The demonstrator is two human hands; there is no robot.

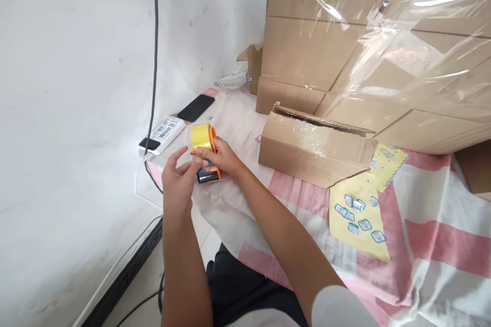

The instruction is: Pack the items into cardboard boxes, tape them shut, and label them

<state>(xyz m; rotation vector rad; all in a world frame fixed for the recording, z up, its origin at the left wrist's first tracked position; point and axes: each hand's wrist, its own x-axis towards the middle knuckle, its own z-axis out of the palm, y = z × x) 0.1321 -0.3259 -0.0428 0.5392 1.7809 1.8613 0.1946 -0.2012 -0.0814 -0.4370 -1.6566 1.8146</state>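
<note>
Taking the tape dispenser [206, 156] as reference: it rests on the pink-and-white cloth [429, 235], its yellow tape roll upright and its blue cutter end turned toward the person. Far to its left a black cable [155, 51] hangs down the white wall. Just behind and left of the dispenser lie a white labelled device [165, 133] and a black phone [196, 108], both flat near the wall. The left hand [177, 184] sits at the dispenser's near left, fingers loosely spread, fingertips touching the cutter end, apparently to work the tape edge; it grips nothing fully. The right hand [221, 156] is closed around the orange frame from the right, seemingly steadying the dispenser against the cloth. Right of the dispenser a flattened cardboard box [310, 150] lies taped over; beyond it, a yellow sticker sheet [358, 219]. Behind, film-wrapped cartons [368, 46] are stacked.
</note>
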